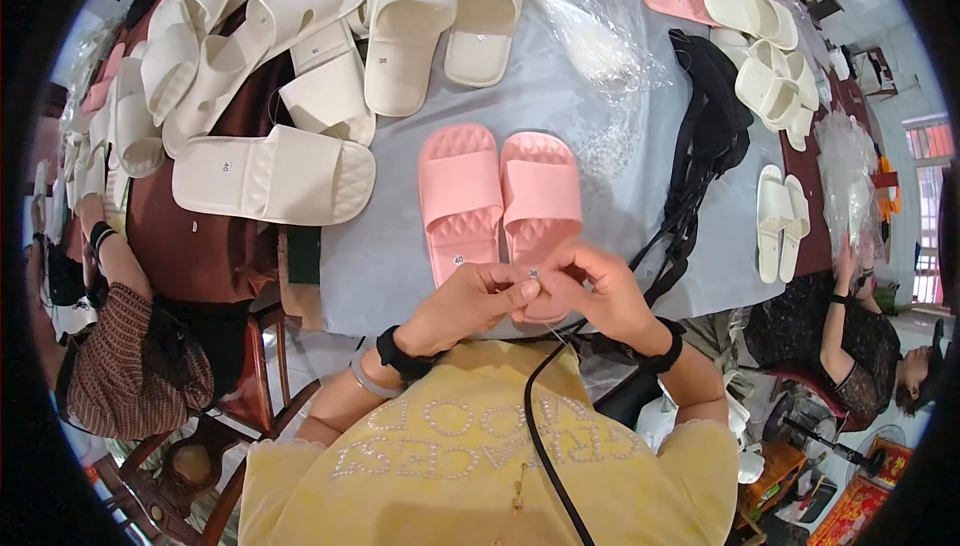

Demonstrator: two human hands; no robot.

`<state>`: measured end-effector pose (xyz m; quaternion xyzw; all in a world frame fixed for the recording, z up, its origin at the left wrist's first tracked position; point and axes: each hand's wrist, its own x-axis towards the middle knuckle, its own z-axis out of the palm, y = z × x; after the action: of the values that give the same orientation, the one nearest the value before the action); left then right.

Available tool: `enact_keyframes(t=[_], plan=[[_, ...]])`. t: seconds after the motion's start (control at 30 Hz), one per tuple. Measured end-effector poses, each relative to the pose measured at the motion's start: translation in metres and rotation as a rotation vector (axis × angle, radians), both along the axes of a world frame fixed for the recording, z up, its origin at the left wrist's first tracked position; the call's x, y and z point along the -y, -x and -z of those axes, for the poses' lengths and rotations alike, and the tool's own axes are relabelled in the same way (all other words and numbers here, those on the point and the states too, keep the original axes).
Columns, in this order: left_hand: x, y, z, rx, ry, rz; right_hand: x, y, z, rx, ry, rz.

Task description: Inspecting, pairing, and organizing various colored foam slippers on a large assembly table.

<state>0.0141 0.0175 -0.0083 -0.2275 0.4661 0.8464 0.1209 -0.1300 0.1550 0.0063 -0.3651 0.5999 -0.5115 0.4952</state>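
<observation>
Pair of pink slide sandals, on the counter, under two bare hands

Principal item: one pair, a left pink slide (pixel 462 201) and a right pink slide (pixel 541 196), side by side directly before you on the grey-covered counter (pixel 372 271), toes pointing away, quilted footbeds, broad plain straps, small round label at the left one's heel.

Hands: your left hand (pixel 475 298) and right hand (pixel 603 291) meet over the right slide's heel. On each, thumb and forefinger are drawn into a pinch; you cannot tell from this view whether anything small sits between the tips.

Wrists: a black band (pixel 403 354) on your left, another (pixel 663 348) on your right. A black cable (pixel 545 416) runs down your yellow top (pixel 470 461).

Beyond, to your left: cream slides in a loose heap, one cream slide (pixel 235 178) lying crosswise at its near edge.

Far side: clear plastic wrapping (pixel 600 51).

To your right: a black strapped fabric article (pixel 708 111); past it, a pair of cream slides (pixel 774 214).

Flanking: a person in a brown patterned top (pixel 125 361) at left, a person in black (pixel 850 346) at right.
</observation>
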Motion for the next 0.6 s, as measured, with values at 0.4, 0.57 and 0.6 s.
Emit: enact_keyframes(t=[0.4,0.57,0.6], plan=[[-0.007,0.015,0.036,0.156,-0.014,-0.156,0.049,0.079,0.022,-0.969,0.112,0.163],[-0.019,0.044,0.056,0.203,-0.457,-0.364,0.086,0.112,0.050,-0.766,-0.013,-0.178],[-0.024,0.051,0.060,0.239,-0.420,-0.487,0.091,0.115,0.054,-0.657,-0.062,-0.264]])
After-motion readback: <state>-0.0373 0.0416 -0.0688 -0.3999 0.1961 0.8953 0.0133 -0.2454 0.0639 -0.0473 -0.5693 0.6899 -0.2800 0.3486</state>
